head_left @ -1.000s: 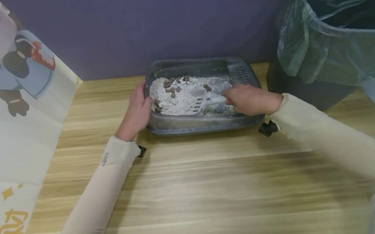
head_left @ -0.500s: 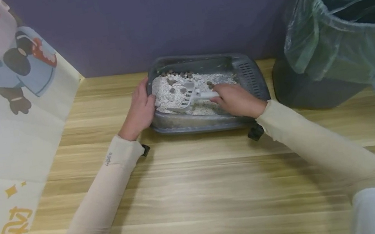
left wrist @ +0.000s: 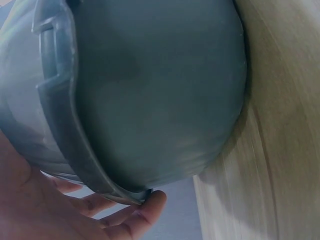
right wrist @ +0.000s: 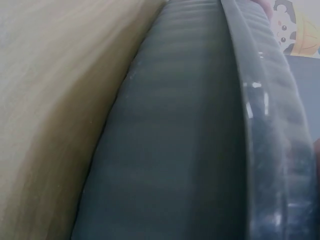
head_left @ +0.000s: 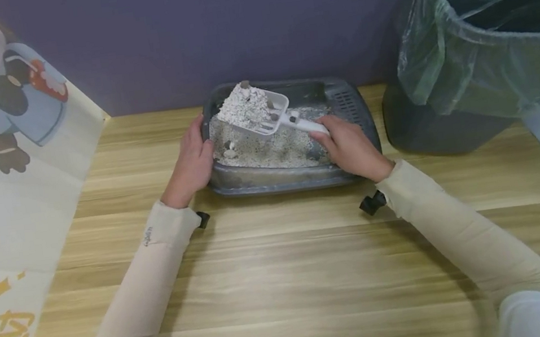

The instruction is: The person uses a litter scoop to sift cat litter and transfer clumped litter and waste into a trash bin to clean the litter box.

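A dark grey litter box (head_left: 276,178) stands on the wooden table against the purple wall, with pale, greyish litter in it. My right hand (head_left: 351,147) grips the handle of a white slotted litter scoop (head_left: 306,124). The scoop is raised over the box and heaped with white litter (head_left: 243,106) and a few brown clumps. My left hand (head_left: 189,165) holds the box's left rim; in the left wrist view its fingers (left wrist: 145,212) curl round the edge. The right wrist view shows the box's near side wall (right wrist: 170,145), with the scoop out of sight.
To the right of the box stands a dark bin (head_left: 448,125) lined with a green translucent bag (head_left: 462,72). The purple wall (head_left: 241,24) rises right behind the box. A white panel with a cartoon figure (head_left: 3,89) borders the table's left side.
My right hand has pushed the scoop leftward through the litter, then lifted it, now loaded. The brown clumps that lay in the box have mostly gone from sight there. The left hand stays on the rim.
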The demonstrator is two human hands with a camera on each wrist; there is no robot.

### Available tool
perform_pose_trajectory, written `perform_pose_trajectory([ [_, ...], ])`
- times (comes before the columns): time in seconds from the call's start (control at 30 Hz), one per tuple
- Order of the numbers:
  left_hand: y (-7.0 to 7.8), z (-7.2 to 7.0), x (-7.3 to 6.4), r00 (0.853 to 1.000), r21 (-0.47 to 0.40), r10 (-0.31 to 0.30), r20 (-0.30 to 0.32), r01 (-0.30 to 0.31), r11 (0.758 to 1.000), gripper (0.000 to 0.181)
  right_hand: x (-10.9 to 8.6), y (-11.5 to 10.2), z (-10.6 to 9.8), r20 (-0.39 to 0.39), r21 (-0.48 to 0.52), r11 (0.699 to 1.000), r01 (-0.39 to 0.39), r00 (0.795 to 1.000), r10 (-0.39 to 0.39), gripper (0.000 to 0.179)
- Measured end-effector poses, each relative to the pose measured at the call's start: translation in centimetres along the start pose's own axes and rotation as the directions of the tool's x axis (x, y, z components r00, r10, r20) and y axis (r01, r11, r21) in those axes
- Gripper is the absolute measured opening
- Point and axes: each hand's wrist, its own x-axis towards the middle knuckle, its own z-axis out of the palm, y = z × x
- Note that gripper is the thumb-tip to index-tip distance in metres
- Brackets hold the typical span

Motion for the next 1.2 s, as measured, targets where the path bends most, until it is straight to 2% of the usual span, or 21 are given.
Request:
perform_pose_trajectory([
  [0.2,0.03,-0.01,-0.02,1.0,-0.002,0.002,-0.008,-0.002,1.0,0.057,-0.01,0.01,0.04,-0.013,0.006,1.0,-0.01,1.0,0.01,0.045],
  [0.5,0.11,-0.06,0.15,1.0,-0.025,-0.004,-0.018,0.003,1.0,0.057,0.31,-0.03,-0.21,-0.04,0.006,0.998,0.068,0.997,-0.068,0.039],
  [0.7,-0.01,0.12,0.18,1.0,-0.021,0.004,-0.015,-0.004,1.0,0.057,0.02,0.07,0.09,-0.05,0.013,0.998,0.056,0.997,-0.056,0.036],
  [0.97,-0.02,-0.1,0.06,1.0,-0.024,0.005,-0.023,-0.006,1.0,0.057,0.18,-0.17,0.09,-0.145,-0.002,0.996,0.088,0.986,-0.087,0.036],
  [1.2,0.02,-0.08,0.08,1.0,-0.015,-0.003,-0.002,0.003,1.0,0.057,-0.17,0.09,0.31,-0.213,0.043,0.999,0.031,0.977,-0.021,0.031],
])
